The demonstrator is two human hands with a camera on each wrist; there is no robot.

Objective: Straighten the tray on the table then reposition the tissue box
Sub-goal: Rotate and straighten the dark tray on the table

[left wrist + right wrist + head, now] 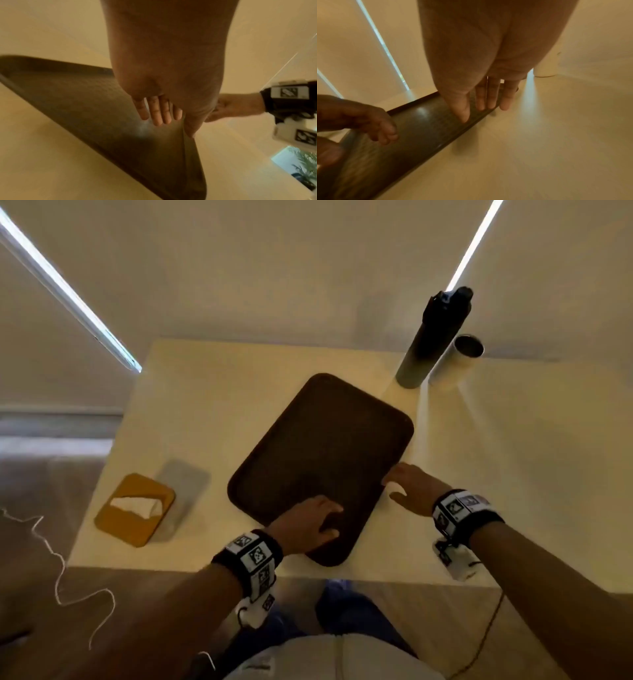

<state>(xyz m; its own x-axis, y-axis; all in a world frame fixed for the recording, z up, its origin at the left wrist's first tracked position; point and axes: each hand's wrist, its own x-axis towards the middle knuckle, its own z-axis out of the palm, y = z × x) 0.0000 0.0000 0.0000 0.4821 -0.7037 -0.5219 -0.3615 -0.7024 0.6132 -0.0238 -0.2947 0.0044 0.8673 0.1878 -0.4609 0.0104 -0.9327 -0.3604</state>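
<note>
Two hands are on the dark brown tray (322, 446), which lies askew in the middle of the pale worktop (212, 392), its long sides running from near left to far right. The left hand (310, 523) rests on the tray's near end; the left wrist view shows its fingers (157, 112) straight and close together, flat on the textured tray floor (82, 97), with the thumb down over the rim. The right hand (411, 486) is at the tray's right edge; the right wrist view shows straight, slightly spread fingers (491, 97) lying along the raised rim (453, 134), one fingertip past it over the worktop. Neither hand clamps anything.

Only the head view shows the tissue box (135, 510), yellow-topped with a white tissue poking out, well apart at the near left of the worktop. At the far right stand a tall dark bottle (433, 337) and, just beside it, a white cup (457, 361), whose base alone appears in the right wrist view.
</note>
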